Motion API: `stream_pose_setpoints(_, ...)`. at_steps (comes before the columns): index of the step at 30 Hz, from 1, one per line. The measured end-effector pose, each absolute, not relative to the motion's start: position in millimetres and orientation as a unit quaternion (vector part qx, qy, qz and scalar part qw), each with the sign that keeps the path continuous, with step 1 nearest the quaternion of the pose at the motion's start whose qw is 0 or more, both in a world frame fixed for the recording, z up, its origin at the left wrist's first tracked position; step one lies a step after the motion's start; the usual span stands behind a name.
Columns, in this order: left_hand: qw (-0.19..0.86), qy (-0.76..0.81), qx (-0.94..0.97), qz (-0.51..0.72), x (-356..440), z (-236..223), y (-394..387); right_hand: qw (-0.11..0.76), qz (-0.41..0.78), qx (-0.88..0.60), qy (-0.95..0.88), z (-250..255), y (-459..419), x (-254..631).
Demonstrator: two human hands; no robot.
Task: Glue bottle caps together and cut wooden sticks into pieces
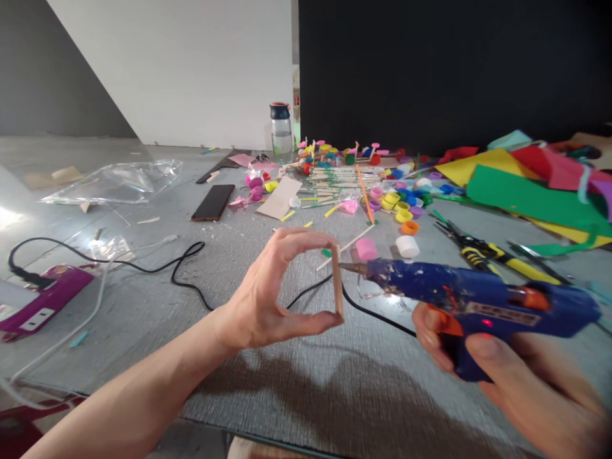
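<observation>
My left hand [272, 287] pinches a small flat wooden piece [337, 287] upright by its two ends, thumb below and fingers above, over the table. In my right hand [497, 357] is a blue glue gun [440, 280] with an orange trigger and a lit red light. Its nozzle points left and lies at or very close to the upper part of the wooden piece; I cannot tell whether they touch. Fine glue strands hang beneath the nozzle. A pink cap [366, 248] and a white cap [407, 246] sit on the table just beyond.
Pliers [478, 248] and coloured sheets [526, 197] lie at the right. Bottle caps [404, 207] and sticks cover the back middle, near a water bottle [282, 131]. A phone [213, 203] lies left of them. A black cord [176, 274] runs from a purple power strip [48, 296].
</observation>
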State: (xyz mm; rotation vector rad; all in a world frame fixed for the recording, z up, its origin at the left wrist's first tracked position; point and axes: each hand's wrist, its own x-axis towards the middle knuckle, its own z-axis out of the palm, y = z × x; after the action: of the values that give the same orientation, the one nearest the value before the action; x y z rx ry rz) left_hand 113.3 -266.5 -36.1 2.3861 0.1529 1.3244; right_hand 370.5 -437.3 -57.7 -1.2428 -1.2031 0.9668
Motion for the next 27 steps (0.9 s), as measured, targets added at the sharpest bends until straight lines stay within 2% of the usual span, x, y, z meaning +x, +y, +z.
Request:
stream_pose_setpoints(3, 0.201, 0.052, 0.856, 0.474, 113.5, -36.3, -266.1, 0.517, 0.421, -0.510, -0.543, -57.8, -437.2, 373.0)
stream_pose_setpoints(18, 0.188, 0.074, 0.853, 0.481, 114.8, -36.1, -266.2, 0.509, 0.425, -0.521, -0.537, -57.4, -437.1, 374.2)
stream_pose_setpoints(27, 0.202, 0.063, 0.851, 0.480, 114.3, -37.3, -265.6, 0.560, 0.412, -0.524, -0.493, -58.1, -438.8, 366.2)
